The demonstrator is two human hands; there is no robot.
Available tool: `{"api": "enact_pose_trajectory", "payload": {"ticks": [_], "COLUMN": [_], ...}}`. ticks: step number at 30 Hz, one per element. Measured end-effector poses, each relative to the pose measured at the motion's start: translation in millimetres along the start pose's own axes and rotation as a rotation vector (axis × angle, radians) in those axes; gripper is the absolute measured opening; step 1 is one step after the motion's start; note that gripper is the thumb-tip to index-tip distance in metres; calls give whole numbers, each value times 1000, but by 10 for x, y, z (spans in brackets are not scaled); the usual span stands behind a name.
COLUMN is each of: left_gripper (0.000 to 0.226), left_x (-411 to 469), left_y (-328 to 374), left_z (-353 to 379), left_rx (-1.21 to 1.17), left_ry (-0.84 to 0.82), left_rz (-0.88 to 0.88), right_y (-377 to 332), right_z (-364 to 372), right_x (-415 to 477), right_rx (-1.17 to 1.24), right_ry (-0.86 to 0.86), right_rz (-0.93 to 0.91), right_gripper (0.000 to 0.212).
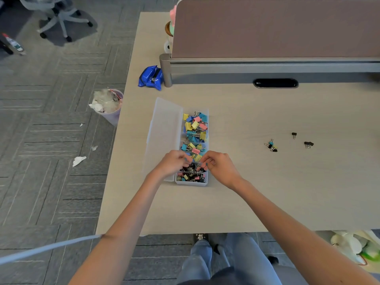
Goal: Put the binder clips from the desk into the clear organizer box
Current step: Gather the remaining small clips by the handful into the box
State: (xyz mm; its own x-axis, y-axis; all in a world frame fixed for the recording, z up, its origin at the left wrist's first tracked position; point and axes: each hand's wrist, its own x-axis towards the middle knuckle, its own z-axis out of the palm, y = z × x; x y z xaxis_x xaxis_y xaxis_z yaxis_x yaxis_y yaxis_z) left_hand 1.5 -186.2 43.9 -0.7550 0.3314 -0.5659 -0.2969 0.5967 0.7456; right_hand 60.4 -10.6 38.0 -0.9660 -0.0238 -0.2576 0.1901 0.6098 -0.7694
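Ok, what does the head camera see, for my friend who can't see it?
A person's left hand and right hand reach into the near end of a clear organizer box full of colourful binder clips on a desk. A few loose clips lie to its right.

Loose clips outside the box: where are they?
In the head view, the loose clips lie on the desk, well right of the box, beyond the right hand.

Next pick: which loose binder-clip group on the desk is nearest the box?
The blue-and-yellow binder-clip cluster; the lone black clip and black pair lie farther right.
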Motion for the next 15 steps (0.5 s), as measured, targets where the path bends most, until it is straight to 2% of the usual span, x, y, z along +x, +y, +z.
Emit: {"api": "enact_pose_trajectory", "payload": {"ticks": [5, 10, 15], "left_gripper": [30, 26, 21], "left_x": [-12, -24, 71], "left_y": [-2, 153, 387], "left_z": [41, 212, 507], "left_rx": [-6, -57, -138], "left_ry": [83, 65, 27], "left_rz": [60, 125, 146], "right_y": [18, 101, 299], "right_z": [-3, -98, -331], "right_x": [-4, -6, -54], "right_rx": [45, 57, 47], "right_ry": [13, 60, 131], "right_rz": [8, 47, 115], "right_gripper": [36, 22, 18]}}
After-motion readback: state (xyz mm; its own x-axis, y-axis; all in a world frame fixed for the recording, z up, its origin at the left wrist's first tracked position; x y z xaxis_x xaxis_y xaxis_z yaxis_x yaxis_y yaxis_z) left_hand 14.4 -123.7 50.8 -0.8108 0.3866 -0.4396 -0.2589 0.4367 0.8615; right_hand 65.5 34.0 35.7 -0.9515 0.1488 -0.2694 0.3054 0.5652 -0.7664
